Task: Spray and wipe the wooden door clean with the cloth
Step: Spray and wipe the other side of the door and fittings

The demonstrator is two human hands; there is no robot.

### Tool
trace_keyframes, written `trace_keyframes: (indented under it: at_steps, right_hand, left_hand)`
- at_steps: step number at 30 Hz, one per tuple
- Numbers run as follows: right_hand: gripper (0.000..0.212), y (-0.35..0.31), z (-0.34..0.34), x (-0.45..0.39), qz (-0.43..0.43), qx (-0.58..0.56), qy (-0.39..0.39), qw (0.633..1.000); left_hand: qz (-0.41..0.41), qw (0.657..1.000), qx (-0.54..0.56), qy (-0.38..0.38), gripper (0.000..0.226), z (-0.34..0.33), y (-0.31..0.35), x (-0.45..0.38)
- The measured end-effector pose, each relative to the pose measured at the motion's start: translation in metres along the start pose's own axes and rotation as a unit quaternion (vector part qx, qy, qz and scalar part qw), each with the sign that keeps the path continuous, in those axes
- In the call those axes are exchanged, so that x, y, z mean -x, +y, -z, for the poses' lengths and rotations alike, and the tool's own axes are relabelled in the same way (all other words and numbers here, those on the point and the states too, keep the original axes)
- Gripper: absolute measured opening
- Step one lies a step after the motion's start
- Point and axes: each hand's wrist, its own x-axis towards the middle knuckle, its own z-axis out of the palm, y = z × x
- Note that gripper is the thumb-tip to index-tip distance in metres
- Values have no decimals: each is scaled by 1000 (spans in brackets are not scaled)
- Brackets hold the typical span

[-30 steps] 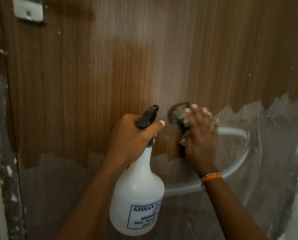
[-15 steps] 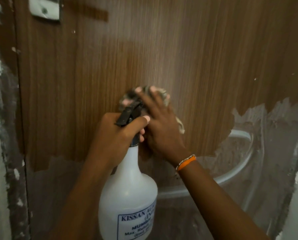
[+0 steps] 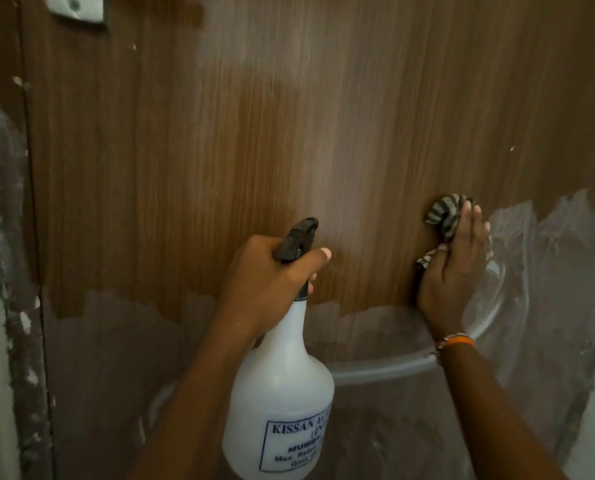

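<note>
I keep my right hand (image 3: 457,268), fingers flat together, pressing the cloth (image 3: 443,214) along the door (image 3: 254,133) toward its right edge, while my left hand (image 3: 268,282) stays clamped round the spray bottle (image 3: 282,393).

The wooden door (image 3: 254,140) stands upright, its upper part bare brown grain, its lower part under a whitish, streaked film (image 3: 109,358). A striped cloth (image 3: 445,213) is pressed flat against it near the film's ragged edge. What may be a pale metal plate (image 3: 76,6) sits at the top left corner.
</note>
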Motion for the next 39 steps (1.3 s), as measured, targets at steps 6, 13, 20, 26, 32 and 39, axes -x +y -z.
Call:
trace_keyframes:
  at_steps: [6,13,20,26,32,39]
  right_hand:
    - [60,-55,-22,41,195,72,-58,977]
    - [60,0,-7,29,313,76,-71,944]
    - [62,140,48,-13,92,106,-13,990]
    - [63,183,65,-25,24,105,-3,994]
    - [57,154,52,-25,-11,62,43,997]
    - [55,53,23,-41,283,43,-63,956]
  left_hand:
    - [-4,1000,-3,3,30,-35,5,-3]
    - [-34,999,-20,8,25,-76,12,-10]
    - [-17,999,-42,-27,29,-135,4,-14]
    - [-42,995,-46,-72,41,-189,4,-21]
    - [-60,989,-130,-36,76,-216,8,-28]
    - [-69,992,-85,57,51,-188,6,-26]
